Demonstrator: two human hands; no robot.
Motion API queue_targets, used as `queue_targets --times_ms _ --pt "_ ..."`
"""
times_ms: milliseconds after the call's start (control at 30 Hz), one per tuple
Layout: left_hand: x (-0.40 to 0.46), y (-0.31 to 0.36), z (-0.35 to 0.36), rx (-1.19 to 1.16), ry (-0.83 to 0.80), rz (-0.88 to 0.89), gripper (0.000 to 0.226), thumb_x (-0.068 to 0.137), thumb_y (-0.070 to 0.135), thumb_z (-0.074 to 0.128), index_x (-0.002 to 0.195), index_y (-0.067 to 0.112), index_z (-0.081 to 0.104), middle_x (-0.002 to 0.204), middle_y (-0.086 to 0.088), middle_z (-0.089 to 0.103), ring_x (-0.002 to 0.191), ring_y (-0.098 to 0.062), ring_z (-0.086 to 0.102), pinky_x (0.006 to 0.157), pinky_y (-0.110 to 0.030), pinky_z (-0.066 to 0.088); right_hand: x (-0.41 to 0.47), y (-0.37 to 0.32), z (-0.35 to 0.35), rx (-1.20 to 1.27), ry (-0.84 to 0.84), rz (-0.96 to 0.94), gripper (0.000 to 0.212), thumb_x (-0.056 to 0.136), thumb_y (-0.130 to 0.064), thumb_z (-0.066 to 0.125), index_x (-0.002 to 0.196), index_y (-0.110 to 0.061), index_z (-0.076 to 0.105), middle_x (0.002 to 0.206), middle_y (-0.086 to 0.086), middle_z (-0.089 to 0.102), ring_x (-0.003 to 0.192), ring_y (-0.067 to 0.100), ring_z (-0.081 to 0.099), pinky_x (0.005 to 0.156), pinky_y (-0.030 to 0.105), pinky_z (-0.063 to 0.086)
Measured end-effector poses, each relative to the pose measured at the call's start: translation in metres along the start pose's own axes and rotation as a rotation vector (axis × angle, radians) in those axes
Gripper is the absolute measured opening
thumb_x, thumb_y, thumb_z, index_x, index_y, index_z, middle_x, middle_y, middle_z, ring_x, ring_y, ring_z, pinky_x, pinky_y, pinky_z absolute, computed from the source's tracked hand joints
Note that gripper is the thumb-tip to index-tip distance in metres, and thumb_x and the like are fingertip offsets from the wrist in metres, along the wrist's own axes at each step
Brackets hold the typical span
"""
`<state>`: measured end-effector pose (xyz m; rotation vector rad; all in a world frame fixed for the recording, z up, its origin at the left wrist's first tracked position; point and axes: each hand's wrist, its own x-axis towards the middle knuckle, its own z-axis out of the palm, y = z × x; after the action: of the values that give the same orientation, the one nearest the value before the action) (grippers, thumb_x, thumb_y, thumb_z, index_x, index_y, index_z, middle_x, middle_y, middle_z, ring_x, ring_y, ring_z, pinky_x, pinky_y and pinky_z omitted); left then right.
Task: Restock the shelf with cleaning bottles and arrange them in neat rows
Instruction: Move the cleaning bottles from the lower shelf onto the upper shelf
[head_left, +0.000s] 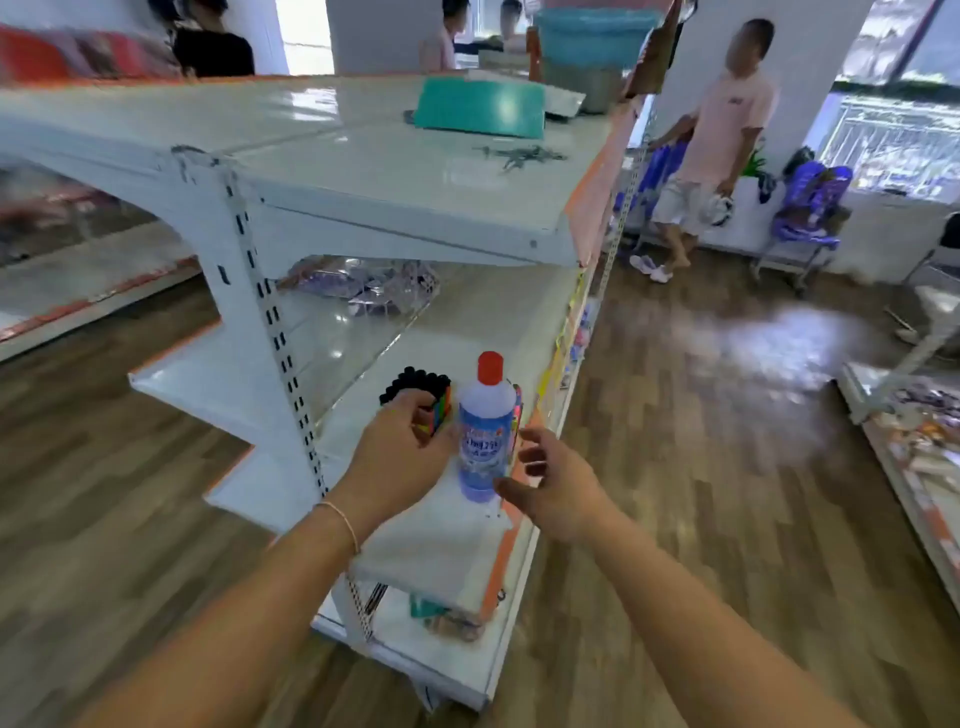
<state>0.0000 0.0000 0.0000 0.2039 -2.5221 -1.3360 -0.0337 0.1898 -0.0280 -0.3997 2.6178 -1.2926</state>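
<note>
Red-capped cleaning bottle (487, 431) stands upright on mid shelf (447, 525), between hands: L hand (402, 452) at 9 o'clock holds colourful item, R hand (553, 486) at 4 o'clock, fingers spread, nearer.

**White shelf unit in front of me**

I face a white metal shelf (441, 540) with orange edge strips. On its middle board stand a clear blue-labelled bottle with a red cap (487, 431) and, just left of it, a bundle of black-capped coloured markers (415, 387); purple plastic packets (363, 286) lie further back. The top board (363, 171) carries a teal flat sheet (480, 109) and some small grey metal hooks (522, 155).
</note>
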Motion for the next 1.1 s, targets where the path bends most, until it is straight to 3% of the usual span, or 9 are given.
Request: queue_targets --times_ms 133,233,333,500,600,700,833,1000,1100 --pt "0.018 0.003 0.009 -0.01 -0.183 0.06 0.036 0.083 0.027 0.07 0.112 0.013 0.055 0.095 0.004 0.058 0.087 -0.014 0.058 0.064 -0.005 0.042 0.018 -0.017 0.014 0.042 0.024 -0.044 0.051 0.077 -0.025 0.079 0.116 -0.03 0.046 0.096 -0.021 0.052 0.083 0.002 0.055 0.075 0.014 0.048" --pt "0.034 -0.004 0.02 0.007 -0.238 0.125 0.046 0.076 0.032 0.076 0.115 0.016 0.059 0.106 0.002 0.065 0.097 -0.016 0.062 0.078 -0.016 0.047 0.025 -0.019 0.03 0.122 0.092 -0.072 0.049 0.077 -0.02 0.08 0.115 -0.03 0.049 0.104 -0.016 0.056 0.092 0.007 0.054 0.073 0.0 0.04" --pt "0.046 -0.006 0.03 0.086 -0.231 0.14 0.058 0.072 0.041 0.077 0.121 0.018 0.057 0.114 0.001 0.065 0.103 -0.018 0.06 0.092 -0.03 0.05 0.03 -0.016 0.039 0.125 0.207 -0.063 0.059 0.074 -0.023 0.082 0.125 -0.022 0.053 0.11 -0.011 0.061 0.094 0.01 0.057 0.083 0.016 0.047" --pt "0.043 0.01 0.039 0.051 -0.142 0.252 0.06 0.057 0.049 0.083 0.108 0.023 0.065 0.097 0.01 0.067 0.087 -0.012 0.061 0.075 -0.02 0.049 0.023 0.0 0.035 0.27 0.323 -0.03 0.055 0.068 -0.022 0.083 0.118 -0.021 0.06 0.11 -0.007 0.069 0.094 0.013 0.064 0.079 0.024 0.051" --pt "0.044 0.041 0.052 0.011 -0.165 0.278 0.051 0.055 0.053 0.081 0.097 0.027 0.068 0.087 0.01 0.07 0.077 -0.012 0.064 0.071 -0.025 0.052 0.012 0.011 0.012 0.363 0.388 0.02 0.037 0.067 -0.013 0.082 0.093 -0.028 0.06 0.087 -0.015 0.07 0.079 0.005 0.065 0.071 0.023 0.052" --pt "0.053 0.07 0.081 -0.052 -0.22 0.311 0.051 0.055 0.057 0.081 0.093 0.025 0.068 0.082 0.009 0.071 0.074 -0.01 0.066 0.066 -0.028 0.055 -0.001 0.023 -0.026 0.391 0.433 0.032 0.038 0.066 -0.018 0.086 0.093 -0.027 0.061 0.092 -0.008 0.071 0.086 0.012 0.068 0.075 0.031 0.057" --pt "0.06 0.111 0.128 -0.227 -0.33 0.269 0.053 0.054 0.053 0.084 0.094 0.021 0.069 0.085 0.009 0.073 0.075 -0.007 0.07 0.064 -0.021 0.056 -0.018 0.044 -0.079 0.417 0.507 0.04 0.043 0.07 -0.019 0.086 0.107 -0.023 0.064 0.096 -0.01 0.071 0.088 0.005 0.068 0.072 0.02 0.053" --pt "0.068 0.167 0.214 -0.364 -0.474 0.246 0.06 0.047 0.05 0.088 0.094 0.019 0.069 0.086 0.004 0.074 0.079 -0.012 0.072 0.073 -0.038 0.06 -0.035 0.098 -0.153 0.365 0.579 0.092 0.045 0.069 -0.03 0.086 0.108 -0.028 0.063 0.099 -0.014 0.071 0.092 0.003 0.067 0.078 0.024 0.056" --pt "0.071 0.202 0.27 -0.403 -0.516 0.24 0.063 0.042 0.055 0.087 0.09 0.019 0.068 0.084 0.004 0.074 0.078 -0.014 0.072 0.071 -0.041 0.06 -0.042 0.133 -0.203 0.363 0.601 0.113 0.047 0.068 -0.029 0.087 0.109 -0.027 0.063 0.1 -0.013 0.07 0.093 0.001 0.065 0.078 0.019 0.054"
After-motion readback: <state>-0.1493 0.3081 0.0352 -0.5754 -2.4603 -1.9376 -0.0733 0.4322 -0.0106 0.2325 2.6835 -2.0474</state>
